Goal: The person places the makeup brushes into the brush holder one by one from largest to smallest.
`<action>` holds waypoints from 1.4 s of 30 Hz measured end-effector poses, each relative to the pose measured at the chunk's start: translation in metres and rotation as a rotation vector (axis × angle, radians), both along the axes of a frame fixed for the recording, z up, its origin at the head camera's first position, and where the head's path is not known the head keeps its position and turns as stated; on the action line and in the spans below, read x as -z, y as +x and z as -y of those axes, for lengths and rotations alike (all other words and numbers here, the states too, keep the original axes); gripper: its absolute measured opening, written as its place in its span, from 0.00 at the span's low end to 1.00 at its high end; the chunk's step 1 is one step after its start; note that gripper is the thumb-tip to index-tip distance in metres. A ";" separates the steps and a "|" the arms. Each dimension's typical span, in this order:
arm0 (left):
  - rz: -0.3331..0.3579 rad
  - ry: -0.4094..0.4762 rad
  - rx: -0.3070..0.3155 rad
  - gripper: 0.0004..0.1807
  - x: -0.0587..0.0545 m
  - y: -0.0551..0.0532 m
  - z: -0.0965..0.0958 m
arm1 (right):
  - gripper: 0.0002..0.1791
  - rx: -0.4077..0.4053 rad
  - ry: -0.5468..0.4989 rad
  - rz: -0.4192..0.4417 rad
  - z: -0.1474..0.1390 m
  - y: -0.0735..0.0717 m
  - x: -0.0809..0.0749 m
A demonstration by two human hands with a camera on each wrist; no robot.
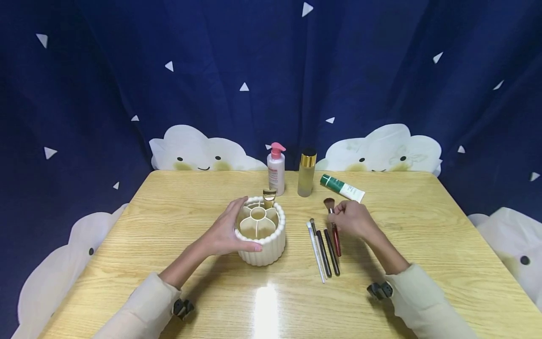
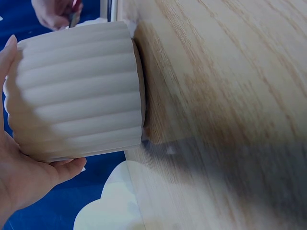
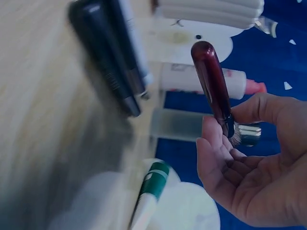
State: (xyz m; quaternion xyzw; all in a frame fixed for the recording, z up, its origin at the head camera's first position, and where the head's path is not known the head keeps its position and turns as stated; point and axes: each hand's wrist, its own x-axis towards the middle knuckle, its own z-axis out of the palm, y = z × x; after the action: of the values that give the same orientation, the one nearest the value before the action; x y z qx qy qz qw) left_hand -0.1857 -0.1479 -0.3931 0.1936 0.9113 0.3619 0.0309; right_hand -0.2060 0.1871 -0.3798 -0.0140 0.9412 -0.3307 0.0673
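Note:
My left hand [image 1: 222,230] grips the side of a cream ribbed makeup organizer [image 1: 264,253], thumb at the near side of its scalloped rim. In the left wrist view, the ribbed wall of the organizer [image 2: 79,93] fills the span between thumb and fingers. One gold-coloured item [image 1: 269,198] stands in a rear compartment. To the right, my right hand [image 1: 353,219] pinches a makeup brush [image 1: 337,242] with a dark red handle and brown bristles. The right wrist view shows the brush handle [image 3: 213,79] raised off the table, fingertips near the bristle end.
Several slim brushes lie side by side between the hands, among them a white one [image 1: 316,256] and a black one [image 1: 332,253]. Behind stand a pink-topped pump bottle [image 1: 276,172] and a gold-capped bottle [image 1: 306,176]. A green-and-white tube [image 1: 342,188] lies behind the right hand.

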 end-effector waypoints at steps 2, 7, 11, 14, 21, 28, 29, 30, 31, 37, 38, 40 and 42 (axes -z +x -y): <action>0.000 -0.002 -0.001 0.71 0.000 0.000 0.000 | 0.11 -0.011 -0.025 -0.023 0.004 -0.001 -0.006; 0.001 -0.002 0.001 0.72 0.000 0.000 -0.001 | 0.12 -0.028 -0.160 -0.073 0.014 -0.004 -0.020; -0.001 -0.004 0.001 0.71 0.000 0.000 0.000 | 0.12 -0.035 -0.263 -0.124 0.024 -0.006 -0.028; -0.003 -0.006 0.000 0.71 0.000 0.001 0.002 | 0.10 -0.036 -0.311 -0.176 0.036 -0.006 -0.030; -0.001 -0.004 -0.003 0.71 -0.001 0.001 0.002 | 0.08 -0.034 -0.503 -0.303 0.062 -0.004 -0.029; -0.005 0.003 0.000 0.71 0.000 0.002 0.001 | 0.08 -0.047 -0.653 -0.423 0.076 0.000 -0.028; -0.007 0.004 0.002 0.71 0.000 0.002 0.001 | 0.08 -0.041 -0.670 -0.430 0.078 0.000 -0.028; -0.008 0.006 0.003 0.71 0.000 0.002 0.001 | 0.08 -0.035 -0.683 -0.438 0.079 0.001 -0.028; -0.009 0.007 0.004 0.71 0.000 0.002 0.001 | 0.08 -0.034 -0.689 -0.441 0.081 0.001 -0.028; -0.005 0.006 0.007 0.71 -0.001 0.001 0.002 | 0.08 -0.063 -0.639 -0.416 0.087 0.002 -0.024; -0.003 0.007 0.007 0.71 0.000 0.001 0.002 | 0.08 -0.069 -0.630 -0.411 0.088 0.002 -0.023; 0.000 0.008 0.007 0.71 0.000 0.001 0.002 | 0.07 -0.078 -0.621 -0.404 0.090 0.002 -0.020; 0.001 0.007 0.008 0.71 0.000 0.001 0.002 | 0.07 -0.083 -0.612 -0.397 0.091 0.002 -0.018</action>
State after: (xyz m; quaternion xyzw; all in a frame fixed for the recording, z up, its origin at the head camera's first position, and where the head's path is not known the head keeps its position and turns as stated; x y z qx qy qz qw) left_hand -0.1848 -0.1494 -0.3928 0.1970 0.9093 0.3652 0.0323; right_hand -0.2040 0.0961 -0.3621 -0.1354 0.7921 -0.5848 -0.1108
